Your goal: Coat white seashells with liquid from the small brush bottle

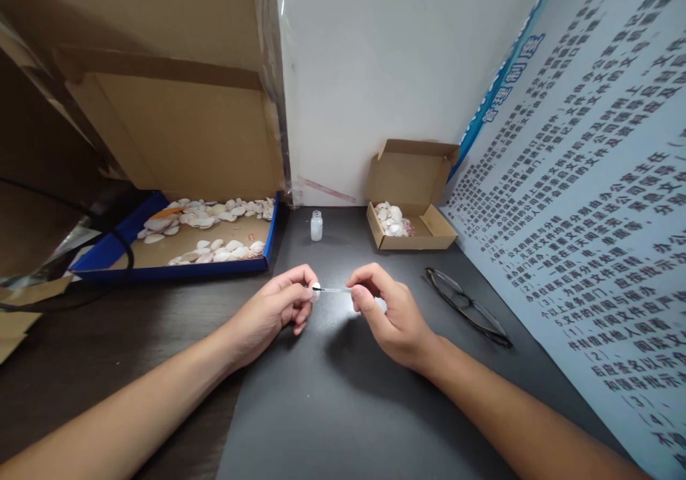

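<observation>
My left hand [286, 301] pinches a small white shell [316, 289] between thumb and fingers. From the right, my right hand [389, 308] grips a thin clear-stemmed brush [336, 291] whose dark tip touches or nearly touches the shell. A white piece, perhaps the brush's cap, shows partly behind my right fingers. Beyond both hands a small open glass bottle [316, 227] with whitish content stands upright on the dark table.
A blue-edged cardboard box [171, 273] with many shells [214, 213] is at the left. At the back right stands a small open carton [415, 241] with white shells [391, 219]. Glasses [469, 305] lie right of my right hand, beside a printed board [568, 201].
</observation>
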A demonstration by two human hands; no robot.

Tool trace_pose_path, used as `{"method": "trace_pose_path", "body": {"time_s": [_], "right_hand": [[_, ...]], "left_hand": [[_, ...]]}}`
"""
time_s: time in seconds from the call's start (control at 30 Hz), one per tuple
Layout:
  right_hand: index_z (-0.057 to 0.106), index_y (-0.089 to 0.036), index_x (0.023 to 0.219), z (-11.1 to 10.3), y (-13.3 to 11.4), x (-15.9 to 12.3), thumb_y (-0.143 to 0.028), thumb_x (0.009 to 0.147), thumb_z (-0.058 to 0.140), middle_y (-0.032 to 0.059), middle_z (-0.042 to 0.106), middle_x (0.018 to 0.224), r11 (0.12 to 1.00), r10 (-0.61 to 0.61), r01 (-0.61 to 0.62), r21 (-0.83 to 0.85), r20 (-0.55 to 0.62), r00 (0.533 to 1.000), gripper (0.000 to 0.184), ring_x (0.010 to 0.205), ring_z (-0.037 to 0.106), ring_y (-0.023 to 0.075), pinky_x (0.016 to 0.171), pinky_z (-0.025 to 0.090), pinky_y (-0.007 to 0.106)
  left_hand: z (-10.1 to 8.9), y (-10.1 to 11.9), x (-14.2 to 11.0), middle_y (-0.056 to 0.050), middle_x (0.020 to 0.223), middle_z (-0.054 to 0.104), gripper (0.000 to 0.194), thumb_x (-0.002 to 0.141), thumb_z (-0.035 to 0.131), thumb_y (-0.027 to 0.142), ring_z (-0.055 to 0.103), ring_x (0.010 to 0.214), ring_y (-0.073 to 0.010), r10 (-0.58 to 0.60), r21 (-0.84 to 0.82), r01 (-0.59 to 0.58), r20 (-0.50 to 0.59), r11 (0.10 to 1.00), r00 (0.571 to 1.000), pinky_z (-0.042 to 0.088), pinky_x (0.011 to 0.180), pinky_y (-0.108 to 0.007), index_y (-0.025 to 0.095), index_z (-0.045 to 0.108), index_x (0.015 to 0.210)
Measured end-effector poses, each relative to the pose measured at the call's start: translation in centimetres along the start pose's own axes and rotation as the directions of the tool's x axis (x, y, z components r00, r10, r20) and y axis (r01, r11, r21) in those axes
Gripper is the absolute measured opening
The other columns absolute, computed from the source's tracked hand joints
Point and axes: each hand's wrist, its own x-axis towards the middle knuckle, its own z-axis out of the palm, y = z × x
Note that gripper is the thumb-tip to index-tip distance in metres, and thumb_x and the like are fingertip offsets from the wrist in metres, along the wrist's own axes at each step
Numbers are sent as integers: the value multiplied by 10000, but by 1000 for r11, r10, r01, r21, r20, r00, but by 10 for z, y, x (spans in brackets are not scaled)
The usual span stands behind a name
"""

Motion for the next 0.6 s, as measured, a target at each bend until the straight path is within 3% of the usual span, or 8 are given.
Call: {"method": "trace_pose_path", "body": {"time_s": [0.23, 0.4, 0.6], "right_hand": [[502, -193, 906, 0, 1, 0, -288, 962, 436, -28, 485, 673, 1000, 11, -10, 11, -46, 999, 128, 583, 447, 83, 552, 357, 196], [495, -200, 952, 1, 1, -1, -292, 949, 468, -36, 480, 671, 999, 12, -13, 43, 17, 1000, 96, 584, 452, 85, 550, 363, 196], [484, -202, 932, 1, 0, -1, -269, 943, 461, -38, 476, 669, 996, -3, 6, 85, -36, 999, 72, 587, 455, 82, 556, 371, 191]], "left_hand": [[0, 0, 0, 48, 553, 379, 94, 777, 541, 236, 339, 518, -91, -2, 19, 2, -3, 1000, 1000, 338, 472, -190, 185, 468, 748], [0, 0, 0, 43, 547, 407, 78, 773, 524, 233, 356, 517, -96, -15, 24, 15, -3, 1000, 1000, 341, 480, -194, 190, 461, 753], [1, 1, 0, 42, 538, 413, 79, 787, 517, 241, 373, 515, -98, -22, 37, 23, -7, 999, 1000, 346, 479, -193, 189, 465, 760]]}}
